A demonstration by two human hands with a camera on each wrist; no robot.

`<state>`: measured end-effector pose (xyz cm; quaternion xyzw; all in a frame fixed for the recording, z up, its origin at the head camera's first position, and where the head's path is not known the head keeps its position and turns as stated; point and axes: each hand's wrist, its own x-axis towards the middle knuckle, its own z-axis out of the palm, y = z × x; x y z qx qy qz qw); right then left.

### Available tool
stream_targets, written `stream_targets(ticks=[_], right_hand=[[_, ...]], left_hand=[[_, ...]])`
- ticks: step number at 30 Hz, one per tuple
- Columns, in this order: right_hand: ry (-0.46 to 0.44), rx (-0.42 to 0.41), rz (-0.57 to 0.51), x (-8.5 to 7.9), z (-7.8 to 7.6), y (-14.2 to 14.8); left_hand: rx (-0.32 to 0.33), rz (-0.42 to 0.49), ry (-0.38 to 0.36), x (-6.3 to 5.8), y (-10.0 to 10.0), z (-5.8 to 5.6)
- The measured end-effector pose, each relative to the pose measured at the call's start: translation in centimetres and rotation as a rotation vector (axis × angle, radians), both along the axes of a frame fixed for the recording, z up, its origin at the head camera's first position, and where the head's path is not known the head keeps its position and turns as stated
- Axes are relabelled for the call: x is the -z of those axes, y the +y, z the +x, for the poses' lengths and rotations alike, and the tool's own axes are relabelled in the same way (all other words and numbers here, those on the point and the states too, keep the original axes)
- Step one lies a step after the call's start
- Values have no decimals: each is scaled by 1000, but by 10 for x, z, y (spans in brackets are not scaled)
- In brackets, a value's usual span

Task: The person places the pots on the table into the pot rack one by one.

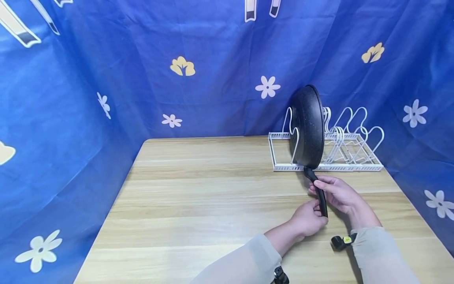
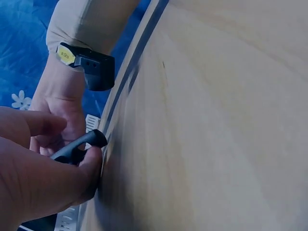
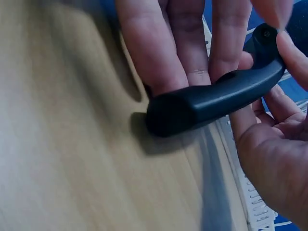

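Observation:
A black speckled frying pan (image 1: 310,126) stands on edge in a white wire rack (image 1: 358,167), between its upright loops. Its black handle (image 1: 320,196) sticks out over the rack's front edge toward me. My left hand (image 1: 307,219) grips the handle near its free end, seen close in the left wrist view. Higher up, nearer the pan, my right hand (image 1: 337,193) holds the handle, thumb on one side and fingertips showing on the other. The right wrist view shows the handle's rounded end (image 3: 173,113) close up among fingers. The pan hides part of the rack.
Several white loops (image 1: 365,130) rise from the rack right of the pan. The light wooden table (image 1: 198,205) extends to the left. Blue patterned cloth (image 1: 213,98) hangs behind and at both sides. Each sleeve carries a strapped-on black camera (image 1: 340,242).

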<state>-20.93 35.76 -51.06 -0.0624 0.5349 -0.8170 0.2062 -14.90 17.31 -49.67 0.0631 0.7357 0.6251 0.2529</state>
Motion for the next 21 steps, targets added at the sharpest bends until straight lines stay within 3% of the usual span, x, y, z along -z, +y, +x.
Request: stream_targets(ticks=[5, 9, 13, 17, 21], right_hand=[[-26, 50, 63, -5, -2, -2], [-12, 126, 258, -10, -2, -6], [63, 187, 609, -19, 0, -10], [255, 228, 1065, -31, 11, -14], [434, 289, 1442, -44, 29, -18]], left_hand=[[15, -46, 28, -2, -2, -3], [72, -125, 85, -3, -17, -4], [192, -301, 258, -8, -43, -5], [287, -436, 434, -15, -66, -1], [297, -559, 606, -23, -85, 10]])
